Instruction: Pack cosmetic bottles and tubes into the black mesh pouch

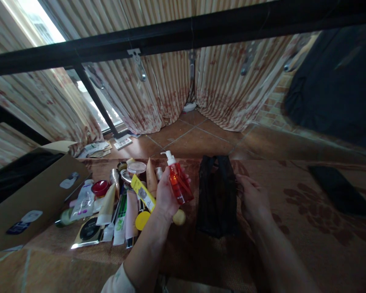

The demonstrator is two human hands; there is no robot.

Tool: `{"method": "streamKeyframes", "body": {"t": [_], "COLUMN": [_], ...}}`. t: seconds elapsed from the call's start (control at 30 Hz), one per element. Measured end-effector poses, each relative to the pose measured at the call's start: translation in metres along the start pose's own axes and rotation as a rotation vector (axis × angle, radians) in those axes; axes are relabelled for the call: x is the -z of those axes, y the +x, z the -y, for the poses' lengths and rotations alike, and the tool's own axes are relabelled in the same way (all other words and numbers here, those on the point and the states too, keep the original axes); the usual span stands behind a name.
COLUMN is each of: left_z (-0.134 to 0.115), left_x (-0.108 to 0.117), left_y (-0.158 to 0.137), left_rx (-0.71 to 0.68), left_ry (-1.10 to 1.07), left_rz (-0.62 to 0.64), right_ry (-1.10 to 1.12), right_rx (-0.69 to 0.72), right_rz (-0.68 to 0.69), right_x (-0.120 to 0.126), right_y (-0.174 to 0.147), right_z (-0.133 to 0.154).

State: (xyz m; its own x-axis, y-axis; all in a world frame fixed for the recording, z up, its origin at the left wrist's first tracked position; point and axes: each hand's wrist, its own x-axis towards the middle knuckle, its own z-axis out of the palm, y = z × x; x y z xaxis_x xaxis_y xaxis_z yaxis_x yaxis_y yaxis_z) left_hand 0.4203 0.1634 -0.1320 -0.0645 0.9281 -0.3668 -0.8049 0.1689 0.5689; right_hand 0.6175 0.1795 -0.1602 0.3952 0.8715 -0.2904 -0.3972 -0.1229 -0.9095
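Observation:
In my left hand (165, 195) is a red see-through pump bottle (180, 183) with a white pump top, tilted a little to the left. A black bag (218, 195) with handles stands upright to the right of the bottle. My right hand (251, 195) is at the bag's right edge, fingers bent and pressed against it, pinching its side. Left of my left hand lies a crowd of cosmetics: several tubes, a dark red jar (100, 188), a yellow packet (143, 192) and a black round compact on a flat square pack (90, 230).
A cardboard box (45, 199) with dark contents stands at the left. On the brown patterned cloth (286, 232) at the right lies a black flat phone-like slab (341, 189). A dark bar (171, 38) crosses above, in front of striped curtains (167, 89).

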Motion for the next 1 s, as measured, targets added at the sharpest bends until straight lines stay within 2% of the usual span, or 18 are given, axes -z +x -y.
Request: {"method": "streamKeyframes", "body": {"t": [0.37, 0.63, 0.87, 1.0], "left_z": [0.002, 0.008, 0.019, 0.02], "left_x": [0.0, 0.007, 0.009, 0.009], "left_y": [0.001, 0.005, 0.009, 0.008], "left_rx": [-0.039, -0.048, -0.289, -0.344], "left_ry": [-0.027, 0.057, 0.305, 0.46], "left_rz": [0.0, 0.0, 0.013, 0.049], "right_ry": [-0.025, -0.008, -0.022, -0.023], "right_rx": [0.016, 0.015, 0.017, 0.019], "right_rz": [-0.022, -0.003, -0.014, 0.0], "right_x": [0.0, 0.0, -0.001, -0.001], "right_y": [0.0, -0.001, -0.003, -0.002], "right_z": [0.0, 0.0, 0.001, 0.0]}}
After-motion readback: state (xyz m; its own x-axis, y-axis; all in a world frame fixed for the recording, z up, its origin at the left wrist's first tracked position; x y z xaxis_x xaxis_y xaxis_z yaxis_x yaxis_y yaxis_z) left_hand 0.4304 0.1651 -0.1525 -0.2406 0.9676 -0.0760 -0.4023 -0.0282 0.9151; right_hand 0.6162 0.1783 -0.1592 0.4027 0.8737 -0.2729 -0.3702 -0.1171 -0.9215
